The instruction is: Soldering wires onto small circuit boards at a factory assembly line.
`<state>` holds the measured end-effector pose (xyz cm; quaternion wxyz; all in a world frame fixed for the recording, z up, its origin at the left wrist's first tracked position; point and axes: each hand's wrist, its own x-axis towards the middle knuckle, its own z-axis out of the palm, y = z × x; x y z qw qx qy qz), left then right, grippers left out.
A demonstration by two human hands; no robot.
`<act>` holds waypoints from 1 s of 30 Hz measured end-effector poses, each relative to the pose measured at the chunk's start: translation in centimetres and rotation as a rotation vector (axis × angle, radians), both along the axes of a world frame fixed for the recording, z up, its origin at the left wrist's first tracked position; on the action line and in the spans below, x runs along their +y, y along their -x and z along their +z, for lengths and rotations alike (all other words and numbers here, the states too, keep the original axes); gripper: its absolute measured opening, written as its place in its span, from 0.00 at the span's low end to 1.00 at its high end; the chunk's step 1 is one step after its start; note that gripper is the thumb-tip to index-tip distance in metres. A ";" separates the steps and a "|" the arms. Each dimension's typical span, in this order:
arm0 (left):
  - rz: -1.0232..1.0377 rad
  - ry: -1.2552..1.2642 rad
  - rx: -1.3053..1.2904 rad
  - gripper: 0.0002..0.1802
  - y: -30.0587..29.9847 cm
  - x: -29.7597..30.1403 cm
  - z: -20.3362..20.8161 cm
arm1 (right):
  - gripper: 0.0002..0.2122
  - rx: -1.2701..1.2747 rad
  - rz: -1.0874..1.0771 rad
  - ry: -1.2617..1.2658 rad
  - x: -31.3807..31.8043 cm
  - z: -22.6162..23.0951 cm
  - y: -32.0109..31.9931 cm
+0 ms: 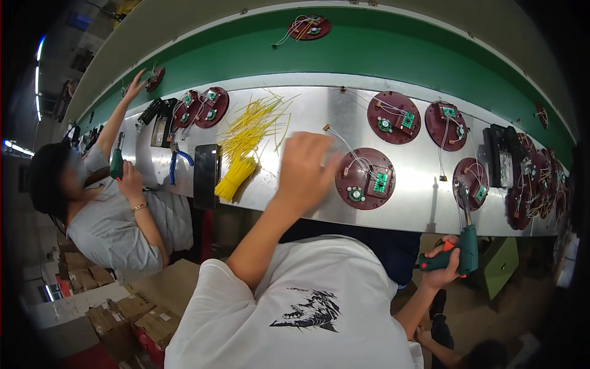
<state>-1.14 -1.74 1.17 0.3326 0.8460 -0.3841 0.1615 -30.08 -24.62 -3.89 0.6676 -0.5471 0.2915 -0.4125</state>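
Ahead, metal bench (338,111) | green strip (375,56) beyond | cartons (132,305) leftward | hands: left (307,169) blurred, can't tell; right (445,274) gripping driver (469,250)

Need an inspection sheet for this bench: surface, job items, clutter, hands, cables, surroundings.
Surface: shiny metal worktop, green strip behind.
Job items: dark-red disc with green circuit board; green pistol-grip tool.
Clutter: bundled yellow strands, blue-handled pliers.
Hands: left hand blurred beside the disc, grip unclear; right hand grips the tool.
Cables: white wires trail off the disc; tool cord, nothing seen.
Surroundings: co-worker at left, cardboard boxes lower left.
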 end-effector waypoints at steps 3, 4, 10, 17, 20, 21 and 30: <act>0.456 -0.173 -0.113 0.11 -1.5 2.4 0.4 | 0.17 -0.022 0.010 0.002 0.2 -0.2 -0.3; 0.458 -0.161 -0.119 0.11 -1.9 2.9 0.0 | 0.17 -0.031 0.010 0.012 0.1 -0.6 -0.4; 0.657 -0.414 -0.096 0.09 -2.9 4.7 -3.0 | 0.17 -0.063 0.043 0.067 0.1 -1.0 -0.4; 0.521 -0.422 -0.125 0.05 -3.5 5.0 -3.6 | 0.18 -0.061 0.037 0.038 -0.4 -0.7 0.3; 0.471 -0.448 -0.112 0.05 -3.9 5.3 -3.4 | 0.18 -0.042 0.024 0.020 -0.3 0.1 0.0; 0.451 -0.418 -0.109 0.05 -4.0 5.2 -3.0 | 0.18 -0.035 0.021 0.023 -0.2 0.4 -0.1; 0.283 0.024 0.134 0.06 -4.5 3.7 0.9 | 0.17 0.016 0.022 0.038 -0.1 2.1 -0.7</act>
